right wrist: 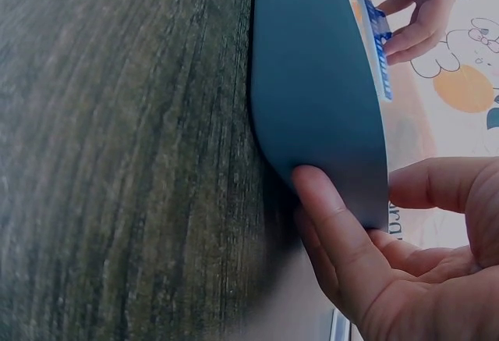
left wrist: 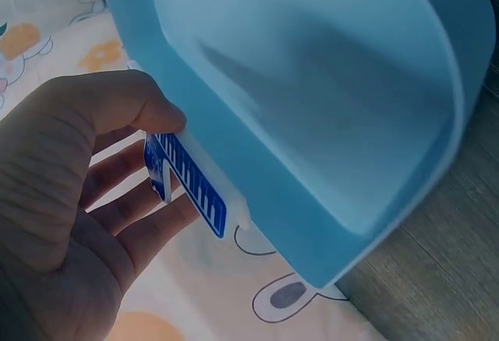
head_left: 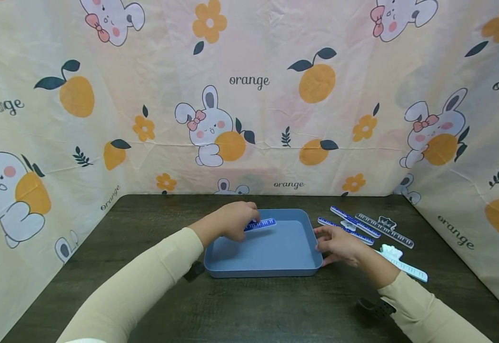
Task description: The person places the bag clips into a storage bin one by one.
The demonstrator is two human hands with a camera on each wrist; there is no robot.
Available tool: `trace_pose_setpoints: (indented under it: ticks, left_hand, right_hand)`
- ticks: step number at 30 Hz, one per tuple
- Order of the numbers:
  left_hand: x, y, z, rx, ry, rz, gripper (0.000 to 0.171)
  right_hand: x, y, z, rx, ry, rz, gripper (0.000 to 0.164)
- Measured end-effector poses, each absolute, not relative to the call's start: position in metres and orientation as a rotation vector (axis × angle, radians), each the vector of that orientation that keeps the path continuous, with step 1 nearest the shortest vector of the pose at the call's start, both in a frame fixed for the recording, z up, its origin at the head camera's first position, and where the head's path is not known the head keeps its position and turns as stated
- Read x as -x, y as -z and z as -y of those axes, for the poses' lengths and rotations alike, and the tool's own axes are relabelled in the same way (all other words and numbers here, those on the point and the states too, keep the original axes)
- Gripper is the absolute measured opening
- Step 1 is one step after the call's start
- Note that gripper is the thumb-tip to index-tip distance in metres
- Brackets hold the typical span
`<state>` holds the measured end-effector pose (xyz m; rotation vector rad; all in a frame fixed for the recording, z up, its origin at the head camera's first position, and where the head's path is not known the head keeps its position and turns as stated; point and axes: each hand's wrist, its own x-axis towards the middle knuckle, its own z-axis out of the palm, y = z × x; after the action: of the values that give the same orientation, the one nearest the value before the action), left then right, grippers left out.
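A shallow blue tray [head_left: 271,252] sits on the dark wooden table. Over its left half, my left hand [head_left: 236,221] pinches a long blue-and-white clip [head_left: 261,225] printed like piano keys. The left wrist view shows the thumb on the keyed strip of the clip [left wrist: 199,181], with fingers behind its blue handle, close by the tray wall [left wrist: 257,177]. At the tray's right end, my right hand [head_left: 339,245] grips the wall and rim. In the right wrist view, fingers of the right hand [right wrist: 413,271] lie on both sides of the tray's corner [right wrist: 343,154].
Right of the tray lie two blue clips [head_left: 369,229], a black clip [head_left: 399,237] with a shaped handle, and a mint-green clip [head_left: 412,271], partly behind my right forearm. A printed cloth [head_left: 266,109] with rabbits and oranges hangs along the table's back and sides.
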<state>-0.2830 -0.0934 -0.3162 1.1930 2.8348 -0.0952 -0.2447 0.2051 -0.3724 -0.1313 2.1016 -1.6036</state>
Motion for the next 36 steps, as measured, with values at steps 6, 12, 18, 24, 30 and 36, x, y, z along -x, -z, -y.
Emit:
trace_pose_setpoints:
  ticks: [6, 12, 18, 24, 30, 36]
  left_hand:
    - [0.287, 0.328, 0.085, -1.199, 0.111, -2.789, 0.045]
    - [0.289, 0.335, 0.081, -1.168, 0.057, -2.756, 0.044]
    - [0.295, 0.337, 0.077, -1.173, 0.071, -2.732, 0.046]
    - [0.299, 0.340, 0.071, -1.114, 0.069, -2.713, 0.045]
    - [0.296, 0.343, 0.064, -1.037, 0.063, -2.681, 0.045]
    - [0.295, 0.343, 0.059, -1.039, 0.130, -2.674, 0.042]
  right_hand:
    - [0.244, 0.372, -0.205, 0.128, 1.614, -2.099, 0.063]
    - [0.244, 0.373, -0.205, 0.129, 1.619, -2.086, 0.062]
    - [0.244, 0.373, -0.205, 0.133, 1.622, -2.085, 0.062]
    - [0.243, 0.372, -0.205, 0.127, 1.619, -2.090, 0.062]
    - [0.243, 0.373, -0.205, 0.132, 1.627, -2.088, 0.061]
    - [0.243, 0.374, -0.204, 0.140, 1.636, -2.089, 0.061]
